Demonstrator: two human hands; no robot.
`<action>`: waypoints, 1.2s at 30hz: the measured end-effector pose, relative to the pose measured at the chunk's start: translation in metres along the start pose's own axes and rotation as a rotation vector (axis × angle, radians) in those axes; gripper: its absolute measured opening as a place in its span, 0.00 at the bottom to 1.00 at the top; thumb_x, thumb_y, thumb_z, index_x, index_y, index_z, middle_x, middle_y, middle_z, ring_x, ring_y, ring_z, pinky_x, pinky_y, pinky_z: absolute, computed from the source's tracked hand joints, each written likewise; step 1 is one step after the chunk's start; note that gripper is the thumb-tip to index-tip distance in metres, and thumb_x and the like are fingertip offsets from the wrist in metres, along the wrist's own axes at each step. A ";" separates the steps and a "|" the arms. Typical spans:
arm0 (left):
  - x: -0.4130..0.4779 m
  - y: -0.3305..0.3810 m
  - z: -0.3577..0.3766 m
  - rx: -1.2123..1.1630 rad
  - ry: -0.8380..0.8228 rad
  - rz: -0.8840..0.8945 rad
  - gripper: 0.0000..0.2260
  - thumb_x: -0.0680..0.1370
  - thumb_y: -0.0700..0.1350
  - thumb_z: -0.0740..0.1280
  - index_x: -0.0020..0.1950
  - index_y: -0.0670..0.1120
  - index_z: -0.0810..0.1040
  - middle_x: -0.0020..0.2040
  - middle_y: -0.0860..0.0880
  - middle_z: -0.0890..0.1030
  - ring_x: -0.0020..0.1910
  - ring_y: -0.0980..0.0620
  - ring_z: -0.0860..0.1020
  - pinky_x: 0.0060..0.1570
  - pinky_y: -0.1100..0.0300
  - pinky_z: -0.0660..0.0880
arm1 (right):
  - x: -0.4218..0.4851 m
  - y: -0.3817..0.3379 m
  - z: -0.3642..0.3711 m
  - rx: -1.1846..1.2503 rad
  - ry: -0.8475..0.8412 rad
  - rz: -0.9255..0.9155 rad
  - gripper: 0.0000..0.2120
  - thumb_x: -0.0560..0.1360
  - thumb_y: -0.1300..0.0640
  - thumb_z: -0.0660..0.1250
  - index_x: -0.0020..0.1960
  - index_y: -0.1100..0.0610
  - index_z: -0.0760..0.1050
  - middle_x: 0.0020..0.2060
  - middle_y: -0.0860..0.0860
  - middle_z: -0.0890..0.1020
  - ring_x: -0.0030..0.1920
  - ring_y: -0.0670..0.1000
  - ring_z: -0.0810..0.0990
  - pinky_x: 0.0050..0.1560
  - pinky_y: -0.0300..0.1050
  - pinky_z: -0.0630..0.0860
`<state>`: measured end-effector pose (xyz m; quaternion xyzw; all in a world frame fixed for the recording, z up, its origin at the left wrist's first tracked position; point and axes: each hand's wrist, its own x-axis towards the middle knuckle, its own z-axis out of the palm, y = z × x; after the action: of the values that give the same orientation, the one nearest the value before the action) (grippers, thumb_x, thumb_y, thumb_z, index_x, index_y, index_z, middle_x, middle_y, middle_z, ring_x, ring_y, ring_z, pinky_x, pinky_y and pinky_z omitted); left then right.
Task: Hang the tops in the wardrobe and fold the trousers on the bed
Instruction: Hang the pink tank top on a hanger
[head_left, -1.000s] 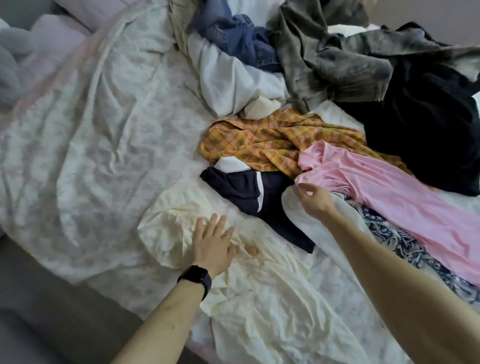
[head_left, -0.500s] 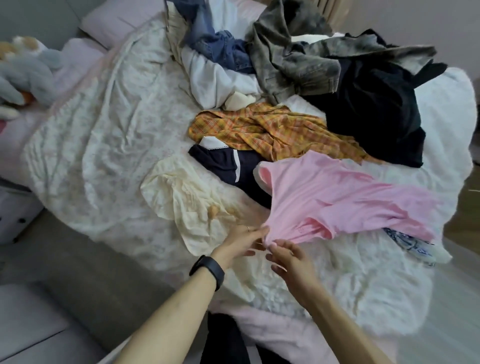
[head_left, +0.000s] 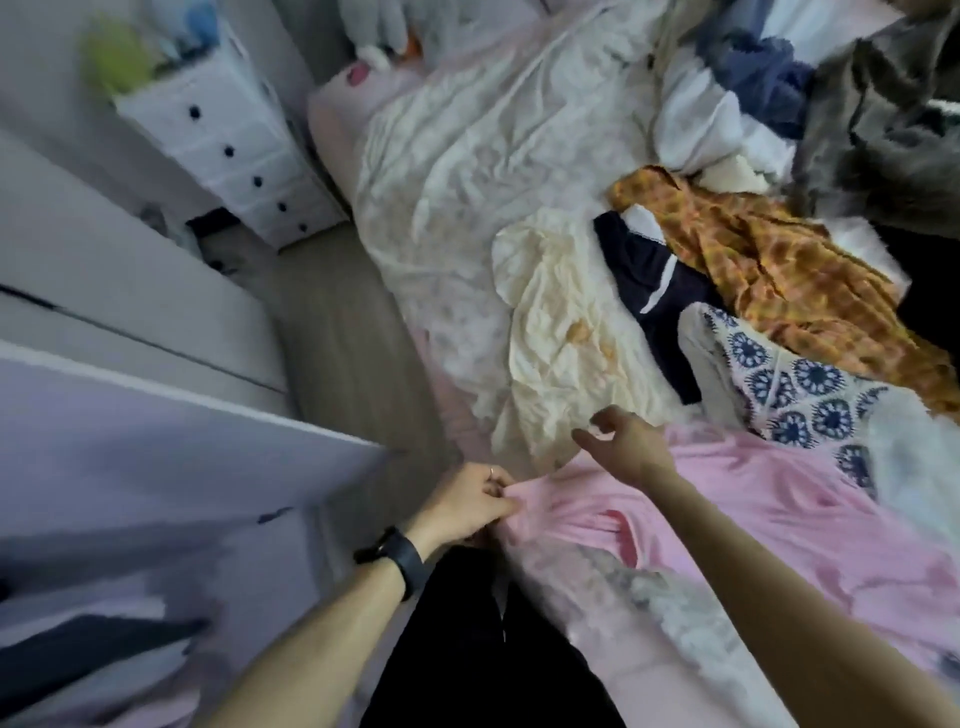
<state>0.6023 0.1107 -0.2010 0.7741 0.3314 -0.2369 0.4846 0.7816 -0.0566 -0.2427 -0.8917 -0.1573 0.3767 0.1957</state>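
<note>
A pink top (head_left: 769, 519) lies spread over the near edge of the bed (head_left: 467, 171). My left hand (head_left: 470, 501) pinches its bunched corner at the bed's edge. My right hand (head_left: 623, 444) hovers just above the pink top's upper edge, fingers loosely curled, holding nothing. Behind them lie a cream garment (head_left: 561, 322), a navy top with white trim (head_left: 654, 280), a blue-and-white patterned piece (head_left: 789, 384) and an orange plaid shirt (head_left: 779, 270). Jeans (head_left: 758, 67), a white garment (head_left: 706, 124) and a grey-green jacket (head_left: 883, 130) are heaped at the far right.
A white wardrobe door (head_left: 156, 467) stands at the left, close to my left arm. A white drawer unit (head_left: 234, 150) sits at the far left beside the bed, with a strip of wooden floor (head_left: 337, 338) between. Soft toys (head_left: 374, 26) lie at the bed's head.
The view swung left, bringing the wardrobe and drawers into sight. The pink top has been dragged to the bed's near edge. My right hand has let go and lifted; my left still pinches the top.
</note>
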 end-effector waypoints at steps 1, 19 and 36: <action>-0.007 -0.003 -0.004 0.017 0.016 0.001 0.04 0.73 0.47 0.75 0.41 0.51 0.82 0.31 0.56 0.78 0.31 0.60 0.71 0.35 0.62 0.67 | 0.010 -0.005 0.010 -0.117 -0.087 0.005 0.27 0.75 0.34 0.66 0.65 0.50 0.74 0.61 0.50 0.79 0.55 0.53 0.81 0.57 0.49 0.75; -0.171 -0.153 -0.074 -0.118 0.378 -0.226 0.05 0.71 0.48 0.69 0.39 0.59 0.79 0.37 0.64 0.82 0.35 0.65 0.77 0.34 0.68 0.68 | -0.013 -0.147 0.113 0.162 -0.396 0.001 0.08 0.79 0.63 0.63 0.48 0.58 0.81 0.31 0.55 0.71 0.30 0.51 0.68 0.30 0.40 0.65; -0.226 -0.101 -0.214 -0.343 0.526 0.303 0.10 0.72 0.53 0.73 0.52 0.59 0.79 0.46 0.61 0.84 0.45 0.61 0.82 0.47 0.68 0.74 | -0.190 -0.313 0.032 0.904 -0.568 -0.462 0.05 0.63 0.67 0.61 0.37 0.61 0.72 0.37 0.57 0.72 0.35 0.52 0.69 0.36 0.44 0.64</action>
<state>0.3858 0.2723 -0.0157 0.7564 0.3611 0.1047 0.5352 0.5897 0.1430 -0.0007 -0.5262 -0.2177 0.5782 0.5843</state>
